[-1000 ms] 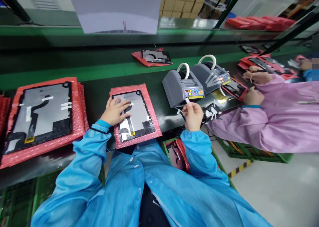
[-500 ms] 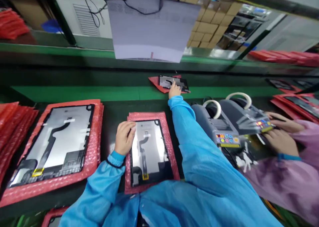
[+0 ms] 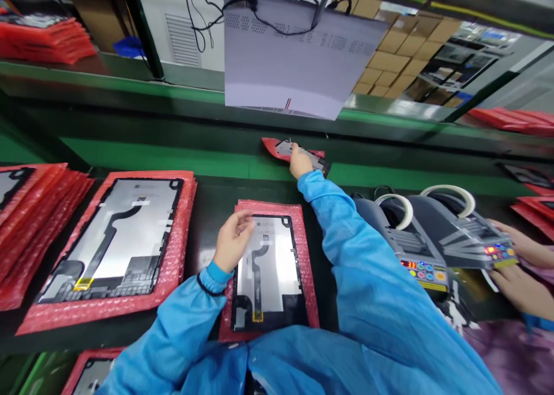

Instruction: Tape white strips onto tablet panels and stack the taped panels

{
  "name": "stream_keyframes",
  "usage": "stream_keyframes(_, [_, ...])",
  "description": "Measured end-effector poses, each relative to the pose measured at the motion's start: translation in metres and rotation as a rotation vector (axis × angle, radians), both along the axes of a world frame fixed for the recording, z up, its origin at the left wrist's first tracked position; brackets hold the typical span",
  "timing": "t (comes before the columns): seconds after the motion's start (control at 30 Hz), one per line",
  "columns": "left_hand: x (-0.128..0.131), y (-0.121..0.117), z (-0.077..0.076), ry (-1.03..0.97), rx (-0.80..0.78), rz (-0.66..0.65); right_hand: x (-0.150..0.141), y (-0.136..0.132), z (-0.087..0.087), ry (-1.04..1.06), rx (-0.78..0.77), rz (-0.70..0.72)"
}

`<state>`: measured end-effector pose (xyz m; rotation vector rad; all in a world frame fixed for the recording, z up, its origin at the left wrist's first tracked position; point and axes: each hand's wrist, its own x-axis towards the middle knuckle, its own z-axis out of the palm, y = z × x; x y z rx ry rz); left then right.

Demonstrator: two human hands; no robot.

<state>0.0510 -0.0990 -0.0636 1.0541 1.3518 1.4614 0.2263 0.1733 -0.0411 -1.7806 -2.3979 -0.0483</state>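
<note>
In front of me a tablet screen panel (image 3: 270,268), silver-backed with a black ribbon cable, lies on red bubble wrap (image 3: 308,279). Over its upper left edge hovers my left hand (image 3: 234,240), fingers loosely curled, thumb apart, holding nothing I can see. My right hand (image 3: 300,163) reaches far forward to a second screen panel (image 3: 315,159) with a red bubble-wrap bag (image 3: 272,146), on the green strip at the back. Its thumb lies over that panel; the other fingers are mostly hidden.
Larger screen panels on bubble wrap (image 3: 189,233) lie left, beside stacked red bags (image 3: 56,227). Grey machines with lit displays (image 3: 418,268) and white tape rolls (image 3: 400,210) stand right. A co-worker's hands (image 3: 517,282) are beyond. A monitor back (image 3: 294,60) hangs ahead.
The view has swung left, so things appear further right. My right hand has gone from touching the far panel with a finger to grasping it, and the panel is now tilted. My left hand stays near.
</note>
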Motion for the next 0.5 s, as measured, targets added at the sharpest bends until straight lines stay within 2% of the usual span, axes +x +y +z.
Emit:
stream_keyframes(0.1, [0.009,0.015,0.014,-0.425,-0.239,-0.009,-0.004,-0.001,0.01,0.311,-0.084,0.037])
stream_keyframes(0.2, [0.018,0.032,0.031,-0.65,-0.357,0.052,0.009,0.003,0.015,0.352,-0.181,-0.206])
stream_keyframes(0.23, [0.022,0.037,0.036,-0.671,-0.376,0.066,0.014,0.005,0.014,0.311,-0.218,-0.291])
stream_keyframes(0.3, [0.031,0.051,0.043,-0.657,-0.421,0.081,0.019,0.007,0.008,0.251,-0.291,-0.362])
stream_keyframes(0.4, [0.042,0.075,0.045,-0.618,-0.522,0.096,0.016,0.005,0.0,0.298,-0.322,-0.344])
stream_keyframes(0.5, [0.046,0.097,0.039,-0.617,-0.596,0.101,0.009,0.002,0.0,0.412,-0.312,-0.336])
